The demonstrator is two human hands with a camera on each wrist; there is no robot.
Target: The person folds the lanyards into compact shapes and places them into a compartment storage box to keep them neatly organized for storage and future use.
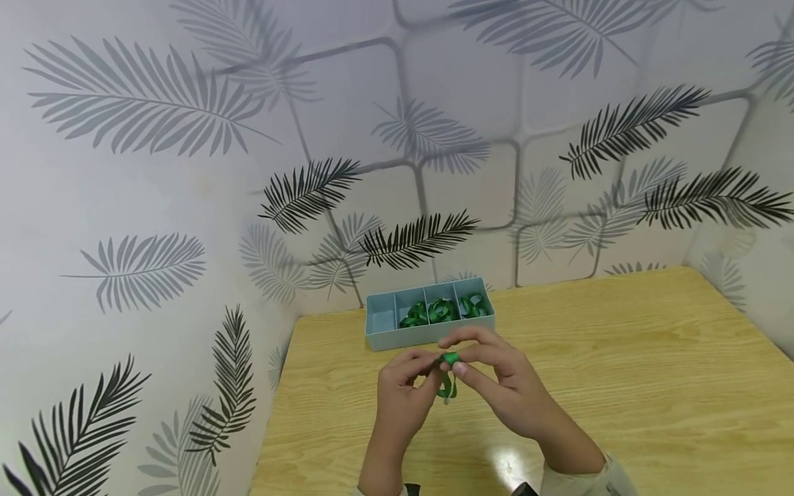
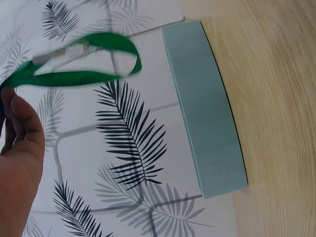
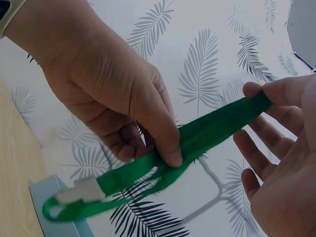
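Between both hands, in front of the box, is a green ribbon (image 1: 451,357) whose lower part hangs as a loop. My left hand (image 1: 403,393) pinches it between thumb and fingers, partway along, as the right wrist view shows. The thumb and index finger of my right hand (image 1: 511,386) pinch one end; its other fingers are spread apart. The ribbon (image 3: 217,123) is stretched flat between the hands in the right wrist view. A whitish piece (image 3: 81,191) sits on the looped part. In the left wrist view the ribbon loop (image 2: 84,78) extends past the left hand (image 2: 24,133).
A pale blue divided box (image 1: 400,339) stands on the wooden table (image 1: 620,372), close to the wall. Coiled green ribbons (image 1: 442,310) lie in its three right compartments. A leaf-patterned wall covering (image 1: 347,96) rises behind and to the left of the table.
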